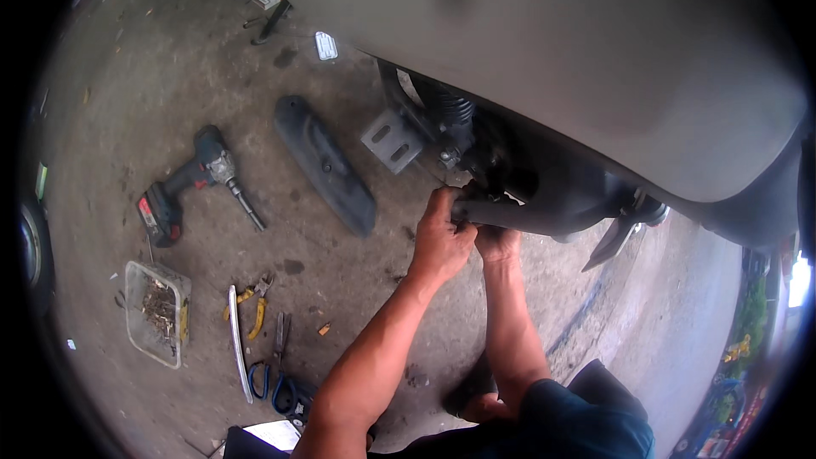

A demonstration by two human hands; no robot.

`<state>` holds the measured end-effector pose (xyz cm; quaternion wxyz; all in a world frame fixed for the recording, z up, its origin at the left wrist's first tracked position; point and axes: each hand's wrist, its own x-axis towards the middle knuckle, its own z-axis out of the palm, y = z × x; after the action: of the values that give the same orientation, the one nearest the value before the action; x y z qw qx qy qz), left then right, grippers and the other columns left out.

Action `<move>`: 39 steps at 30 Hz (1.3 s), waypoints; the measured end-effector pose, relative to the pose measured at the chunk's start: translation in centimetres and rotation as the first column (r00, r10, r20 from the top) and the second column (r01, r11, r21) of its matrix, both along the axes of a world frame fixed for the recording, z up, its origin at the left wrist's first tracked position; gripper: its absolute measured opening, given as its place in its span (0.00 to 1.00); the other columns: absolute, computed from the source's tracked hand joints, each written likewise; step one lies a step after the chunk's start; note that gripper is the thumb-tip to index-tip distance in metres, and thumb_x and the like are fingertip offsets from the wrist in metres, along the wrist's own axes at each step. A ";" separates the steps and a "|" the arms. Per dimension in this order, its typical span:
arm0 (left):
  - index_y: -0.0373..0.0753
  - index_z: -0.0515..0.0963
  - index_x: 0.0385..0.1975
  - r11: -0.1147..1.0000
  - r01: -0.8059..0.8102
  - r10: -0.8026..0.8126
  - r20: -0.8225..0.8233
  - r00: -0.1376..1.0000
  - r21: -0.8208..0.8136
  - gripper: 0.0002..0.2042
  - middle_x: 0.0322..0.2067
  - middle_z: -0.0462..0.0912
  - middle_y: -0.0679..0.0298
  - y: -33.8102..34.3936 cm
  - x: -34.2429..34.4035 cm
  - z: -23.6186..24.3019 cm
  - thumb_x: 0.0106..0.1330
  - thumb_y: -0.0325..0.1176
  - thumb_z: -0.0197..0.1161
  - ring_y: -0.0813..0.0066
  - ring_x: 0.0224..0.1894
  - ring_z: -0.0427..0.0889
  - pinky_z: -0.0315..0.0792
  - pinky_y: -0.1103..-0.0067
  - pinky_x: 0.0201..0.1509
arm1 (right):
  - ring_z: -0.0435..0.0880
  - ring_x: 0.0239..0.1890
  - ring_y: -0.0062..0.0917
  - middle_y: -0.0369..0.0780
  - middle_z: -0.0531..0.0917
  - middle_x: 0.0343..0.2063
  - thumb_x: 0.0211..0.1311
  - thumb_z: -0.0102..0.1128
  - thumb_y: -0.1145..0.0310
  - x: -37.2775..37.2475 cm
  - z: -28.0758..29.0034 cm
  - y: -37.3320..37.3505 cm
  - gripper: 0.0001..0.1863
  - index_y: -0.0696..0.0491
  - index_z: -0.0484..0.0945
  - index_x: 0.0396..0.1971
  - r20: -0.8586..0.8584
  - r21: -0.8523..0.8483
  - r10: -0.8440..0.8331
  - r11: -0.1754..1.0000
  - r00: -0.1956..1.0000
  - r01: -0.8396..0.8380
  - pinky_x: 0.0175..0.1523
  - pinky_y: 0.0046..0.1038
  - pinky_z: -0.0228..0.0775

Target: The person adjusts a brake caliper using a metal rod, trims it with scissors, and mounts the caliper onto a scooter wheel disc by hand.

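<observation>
My left hand (442, 238) has its fingers wrapped round the left end of a dark plastic part (544, 217) on the underside of a large vehicle body (527, 51). My right hand (497, 245) is just to the right, under the same part, with its fingers hidden behind it. Just above the hands are a black ribbed bellows (459, 108), metal fittings and a grey bracket plate (393, 140) with two slots. A long dark moulded cover (325, 166) lies on the floor to their left.
On the concrete floor (170, 76) lie a cordless impact driver (195, 174), a clear tub of small hardware (157, 314), yellow-handled pliers (255, 314), blue-handled scissor-like tools (280, 391), a silver bar (240, 340) and papers (272, 433). A tyre (34, 255) stands at the far left.
</observation>
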<state>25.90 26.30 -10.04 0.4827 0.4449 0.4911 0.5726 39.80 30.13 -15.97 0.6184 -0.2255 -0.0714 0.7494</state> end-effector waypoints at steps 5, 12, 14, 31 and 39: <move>0.37 0.69 0.42 1.000 0.013 -0.013 0.017 1.000 -0.004 0.13 0.34 0.73 0.67 0.1 -0.2 -0.1 0.58 0.17 0.51 0.83 0.36 0.71 0.68 0.83 0.40 | 0.74 0.53 0.37 0.44 0.76 0.50 0.63 0.55 0.53 -0.3 0.9 0.7 0.27 0.56 0.70 0.55 0.133 0.111 -0.037 0.994 0.990 0.022 0.56 0.40 0.68; 0.38 0.69 0.42 0.999 -0.020 0.019 -0.019 1.000 -0.041 0.12 0.33 0.73 0.67 -0.1 0.0 0.4 0.59 0.18 0.52 0.81 0.36 0.71 0.69 0.83 0.41 | 0.71 0.57 0.37 0.42 0.75 0.53 0.64 0.56 0.49 -1.1 1.5 0.3 0.29 0.55 0.70 0.55 0.208 0.087 -0.137 0.989 0.968 0.122 0.60 0.45 0.63; 0.38 0.69 0.42 0.999 -0.034 0.031 -0.064 0.997 -0.032 0.12 0.33 0.73 0.67 -0.1 0.0 0.2 0.59 0.18 0.52 0.81 0.36 0.71 0.69 0.82 0.41 | 0.71 0.57 0.37 0.42 0.75 0.53 0.63 0.58 0.50 -1.3 1.3 0.1 0.29 0.55 0.69 0.55 0.195 0.107 -0.142 0.987 0.970 0.123 0.61 0.44 0.63; 0.37 0.69 0.42 0.999 -0.042 0.042 -0.074 0.996 0.000 0.12 0.34 0.75 0.63 0.2 0.2 0.0 0.59 0.20 0.53 0.77 0.35 0.74 0.71 0.79 0.40 | 0.72 0.57 0.37 0.41 0.75 0.54 0.60 0.63 0.55 0.1 -0.1 0.1 0.26 0.52 0.71 0.55 0.072 0.096 -0.138 0.987 0.988 0.131 0.63 0.43 0.63; 0.38 0.69 0.42 0.999 -0.042 0.040 -0.067 0.997 -0.029 0.12 0.33 0.75 0.63 0.1 0.2 0.6 0.59 0.19 0.53 0.77 0.35 0.74 0.71 0.79 0.39 | 0.75 0.53 0.40 0.46 0.75 0.55 0.63 0.52 0.50 -0.4 0.9 -0.1 0.30 0.54 0.67 0.59 0.177 0.057 -0.231 0.973 0.957 0.224 0.57 0.41 0.71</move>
<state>26.09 26.37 -9.46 0.4611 0.4462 0.5244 0.5598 39.37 30.01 -15.02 0.6954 -0.2886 -0.1152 0.6480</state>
